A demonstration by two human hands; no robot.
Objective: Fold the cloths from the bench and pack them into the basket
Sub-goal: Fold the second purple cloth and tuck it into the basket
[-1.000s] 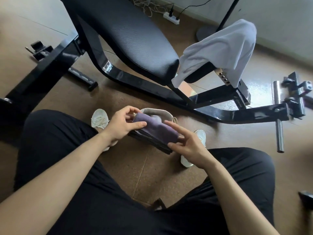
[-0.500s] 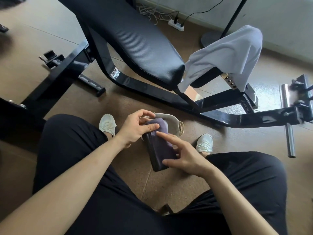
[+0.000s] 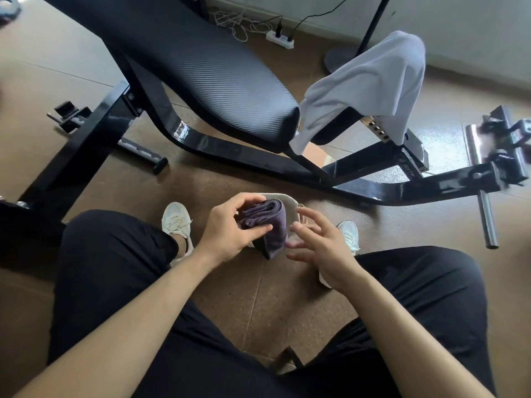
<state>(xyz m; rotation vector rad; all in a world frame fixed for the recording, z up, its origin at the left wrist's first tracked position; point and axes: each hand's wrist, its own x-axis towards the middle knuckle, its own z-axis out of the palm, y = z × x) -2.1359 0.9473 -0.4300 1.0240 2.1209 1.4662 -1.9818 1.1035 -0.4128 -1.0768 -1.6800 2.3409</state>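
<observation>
Below the near end of the black padded weight bench (image 3: 201, 73), between the seated person's knees, the left hand (image 3: 227, 231) grips a folded dark purple cloth (image 3: 273, 228). Its thumb presses the near face and its fingers curl over the rolled top edge. The cloth stands on end against the pale beige fabric basket (image 3: 283, 198), which sits on the brown floor on the person's side of the bench frame. How far the cloth is inside the basket cannot be told. The right hand (image 3: 319, 248) hovers just beside the cloth with its fingers spread and relaxed, holding nothing; they are blurred. A light grey cloth (image 3: 367, 84) hangs draped over the bench's raised right end.
</observation>
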